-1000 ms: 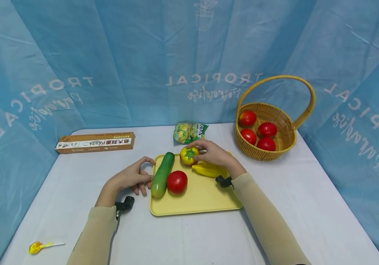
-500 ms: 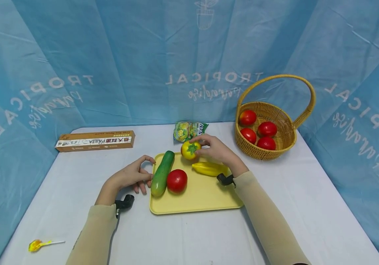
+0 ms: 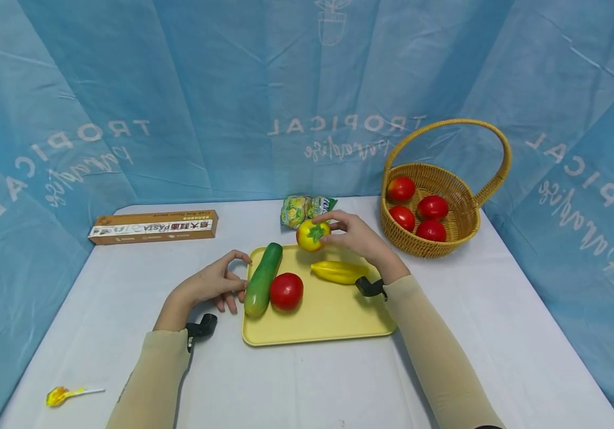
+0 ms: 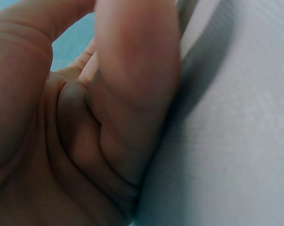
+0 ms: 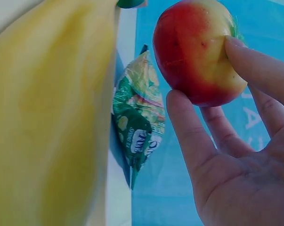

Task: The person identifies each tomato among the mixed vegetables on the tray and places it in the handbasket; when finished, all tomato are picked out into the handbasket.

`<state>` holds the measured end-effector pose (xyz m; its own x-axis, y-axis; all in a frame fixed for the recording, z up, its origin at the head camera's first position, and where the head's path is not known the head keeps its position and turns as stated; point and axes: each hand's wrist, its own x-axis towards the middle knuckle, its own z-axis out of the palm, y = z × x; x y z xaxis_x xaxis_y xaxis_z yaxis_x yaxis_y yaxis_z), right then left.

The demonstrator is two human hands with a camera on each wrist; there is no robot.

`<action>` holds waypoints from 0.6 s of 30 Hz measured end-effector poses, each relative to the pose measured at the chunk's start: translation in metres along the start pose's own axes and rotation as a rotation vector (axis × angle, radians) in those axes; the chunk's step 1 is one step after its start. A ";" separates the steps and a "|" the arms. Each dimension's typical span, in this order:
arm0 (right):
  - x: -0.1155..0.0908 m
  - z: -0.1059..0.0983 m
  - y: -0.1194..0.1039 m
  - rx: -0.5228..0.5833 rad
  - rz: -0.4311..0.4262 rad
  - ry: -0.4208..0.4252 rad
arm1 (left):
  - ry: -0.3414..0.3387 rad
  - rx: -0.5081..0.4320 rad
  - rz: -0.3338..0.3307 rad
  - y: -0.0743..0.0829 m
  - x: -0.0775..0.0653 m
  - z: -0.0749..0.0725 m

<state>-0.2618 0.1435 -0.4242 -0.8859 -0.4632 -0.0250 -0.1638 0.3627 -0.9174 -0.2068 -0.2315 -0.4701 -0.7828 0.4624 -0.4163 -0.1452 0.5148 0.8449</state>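
My right hand [image 3: 357, 238] pinches a toy tomato [image 3: 311, 235], red and yellow with a green leafy top, between thumb and fingers. In the right wrist view the tomato [image 5: 198, 54] is lifted in front of the blue cloth. Below it lies a yellow tray [image 3: 333, 319] carrying a green cucumber [image 3: 264, 280], a round red fruit [image 3: 286, 292] and a banana [image 3: 340, 272]. My left hand [image 3: 212, 283] rests at the tray's left edge, fingers loosely bent, the thumb and index tips right at the rim beside the cucumber. In the left wrist view the palm [image 4: 80, 155] holds nothing.
A wicker basket [image 3: 430, 247] with a tall handle and several red fruits stands at the back right. Behind the tray lies a green snack packet [image 3: 320, 205]. A pasta box [image 3: 153, 227] is at the back left, a lollipop [image 3: 59, 395] at the front left.
My right hand has lifted the tomato off the tray's back edge and moved it slightly right and away, overlapping the packet. The left hand stays in place.
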 end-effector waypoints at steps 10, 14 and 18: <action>-0.010 -0.010 -0.012 0.079 0.021 0.020 | -0.005 -0.008 0.005 -0.001 0.001 0.000; -0.015 -0.016 -0.018 0.105 0.036 0.028 | -0.005 -0.006 0.002 0.001 0.000 0.001; -0.021 -0.025 -0.023 0.118 0.045 0.041 | 0.002 0.000 -0.002 0.001 -0.002 0.001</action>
<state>-0.2499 0.1651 -0.3927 -0.9085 -0.4144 -0.0535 -0.0729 0.2833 -0.9562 -0.2049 -0.2311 -0.4689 -0.7836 0.4603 -0.4172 -0.1467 0.5155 0.8442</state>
